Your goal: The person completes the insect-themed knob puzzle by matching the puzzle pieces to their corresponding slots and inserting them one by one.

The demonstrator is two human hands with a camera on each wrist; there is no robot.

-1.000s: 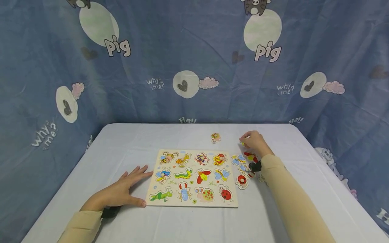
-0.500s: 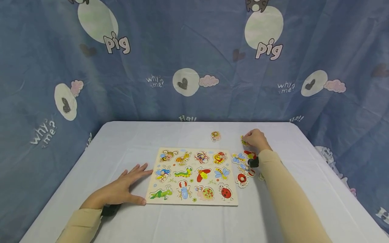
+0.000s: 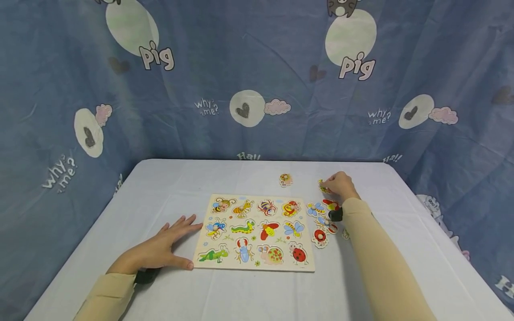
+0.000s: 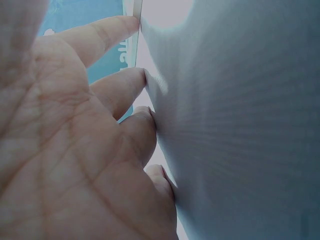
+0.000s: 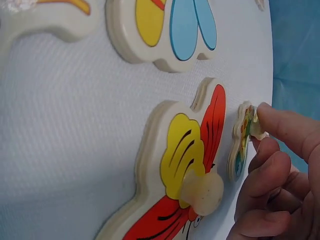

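1. Two bare hands are at work: the left hand (image 3: 160, 249) lies low with fingers spread, grasping nothing, its index fingertip and thumb tip touching the side of a flat, cream, rectangular puzzle board (image 3: 287, 261) printed with insects.
2. The left wrist view shows the palm, fingers slanting away to their tips, the lower ones meeting the cloth.
3. The right arm, in a beige sleeve (image 3: 385, 254), reaches far forward, the hand turned inward.
4. The right hand (image 3: 341, 185) pinches a small yellow-and-green puzzle piece (image 5: 240, 142) by its pale knob, the other fingers curled in. That piece is beyond the board's far right corner; whether it touches the white cloth (image 3: 241, 294), I cannot tell.
5. Just nearer than this grip lies a red-and-yellow winged puzzle piece (image 5: 180, 155) with a round, pale knob.
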